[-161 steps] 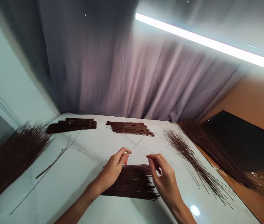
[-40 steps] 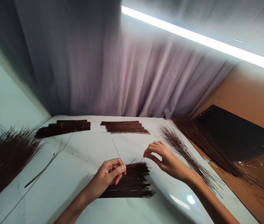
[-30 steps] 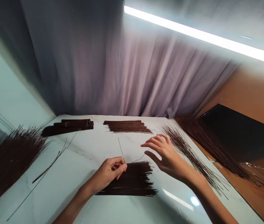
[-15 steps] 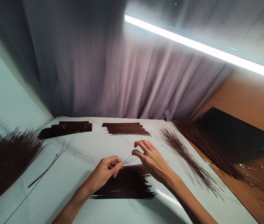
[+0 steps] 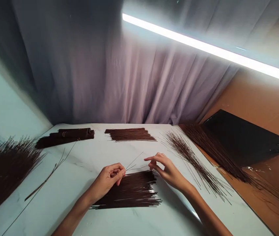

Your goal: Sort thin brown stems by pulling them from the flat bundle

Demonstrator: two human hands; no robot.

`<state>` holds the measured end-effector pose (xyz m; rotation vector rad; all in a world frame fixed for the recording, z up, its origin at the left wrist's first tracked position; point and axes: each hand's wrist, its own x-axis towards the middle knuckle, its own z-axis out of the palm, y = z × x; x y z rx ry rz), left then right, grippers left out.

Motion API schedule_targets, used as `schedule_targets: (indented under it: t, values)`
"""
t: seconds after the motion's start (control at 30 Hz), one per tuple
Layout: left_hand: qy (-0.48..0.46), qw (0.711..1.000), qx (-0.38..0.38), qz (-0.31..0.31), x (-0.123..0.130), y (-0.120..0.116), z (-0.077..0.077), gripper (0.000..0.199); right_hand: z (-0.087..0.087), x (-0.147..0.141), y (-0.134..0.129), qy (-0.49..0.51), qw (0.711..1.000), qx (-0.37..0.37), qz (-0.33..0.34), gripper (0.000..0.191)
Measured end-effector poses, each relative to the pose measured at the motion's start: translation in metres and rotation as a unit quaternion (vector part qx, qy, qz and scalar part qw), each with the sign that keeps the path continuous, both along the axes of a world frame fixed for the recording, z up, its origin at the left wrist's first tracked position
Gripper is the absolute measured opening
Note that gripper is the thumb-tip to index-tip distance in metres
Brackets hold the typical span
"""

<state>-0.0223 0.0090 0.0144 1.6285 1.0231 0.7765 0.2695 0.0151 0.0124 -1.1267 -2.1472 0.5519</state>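
My left hand (image 5: 112, 177) is closed, its thumb and fingers pinching a few thin dark-brown sticks (image 5: 135, 159) whose ends fan out to the right. To the right, my right hand (image 5: 162, 167) has thumb and a curled finger together at the end of one of these sticks, its index finger stretched out to the left. Beneath both hands, a flat layer of dark-brown sticks (image 5: 134, 193) lies crosswise on the table, with uneven right ends. The left hand covers its upper left part.
On the white table (image 5: 63, 173) lie a small stick bundle (image 5: 129, 134) at the back, tied bundles (image 5: 68, 135) back left, a big pile (image 5: 9, 170) far left, a few loose sticks (image 5: 47, 179), and a loose sheaf (image 5: 193, 160) on the right. More long strands (image 5: 218, 154) lie beyond the right edge.
My right hand has moved slightly right and down, and its fingers have come together on a stick's end. My left hand keeps its pinch. The whole view has shifted a little.
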Motion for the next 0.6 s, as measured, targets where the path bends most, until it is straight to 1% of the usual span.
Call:
schedule_targets:
  t: [0.07,0.1,0.13,0.17,0.2,0.23,0.27,0.3,0.33,0.37,0.4,0.43,0.47,0.53,0.6]
  values:
    - [-0.008,1.000,-0.004,0.013,0.001,0.000,0.002,0.035,0.000,0.001,0.002,0.023,0.999,0.026,-0.034,0.028]
    - [-0.011,1.000,-0.009,0.022,0.001,0.000,0.004,0.034,0.000,-0.001,0.001,0.049,0.994,0.057,-0.075,0.032]
    - [-0.014,0.999,-0.016,0.028,0.002,0.000,0.005,0.034,-0.001,-0.005,-0.001,0.092,0.983,0.086,-0.134,0.036]
    - [-0.017,0.999,-0.022,0.032,0.003,0.000,0.007,0.034,-0.001,-0.012,-0.005,0.146,0.964,0.100,-0.200,0.039]
    - [-0.023,0.999,-0.027,0.038,0.005,-0.001,0.009,0.033,-0.002,-0.021,-0.010,0.202,0.942,0.090,-0.252,0.041]
    - [-0.033,0.998,-0.027,0.049,0.008,-0.003,0.011,0.032,-0.003,-0.034,-0.016,0.251,0.927,0.052,-0.274,0.042]
    - [-0.048,0.997,-0.022,0.063,0.012,-0.005,0.014,0.031,-0.004,-0.048,-0.023,0.287,0.922,-0.011,-0.259,0.042]
    - [-0.069,0.994,-0.016,0.083,0.016,-0.007,0.016,0.029,-0.006,-0.063,-0.030,0.304,0.926,-0.088,-0.207,0.042]
    - [-0.093,0.990,-0.006,0.110,0.022,-0.010,0.017,0.028,-0.007,-0.078,-0.037,0.308,0.927,-0.163,-0.136,0.042]
    - [-0.113,0.986,-0.008,0.124,0.028,-0.012,0.018,0.027,-0.008,-0.091,-0.044,0.307,0.923,-0.222,-0.070,0.041]
    - [-0.133,0.982,-0.030,0.133,0.034,-0.015,0.018,0.027,-0.009,-0.102,-0.049,0.309,0.913,-0.263,-0.022,0.041]
    - [-0.151,0.978,-0.048,0.135,0.040,-0.016,0.018,0.028,-0.009,-0.110,-0.053,0.320,0.903,-0.288,0.004,0.040]
    - [-0.163,0.975,-0.054,0.140,0.044,-0.018,0.017,0.028,-0.009,-0.114,-0.055,0.335,0.893,-0.300,0.012,0.040]
    - [-0.179,0.971,-0.044,0.152,0.050,-0.018,0.015,0.025,-0.010,-0.112,-0.055,0.353,0.879,-0.320,0.018,0.041]
    - [-0.182,0.970,-0.019,0.161,0.054,-0.018,0.014,0.021,-0.012,-0.102,-0.051,0.373,0.873,-0.315,-0.011,0.042]
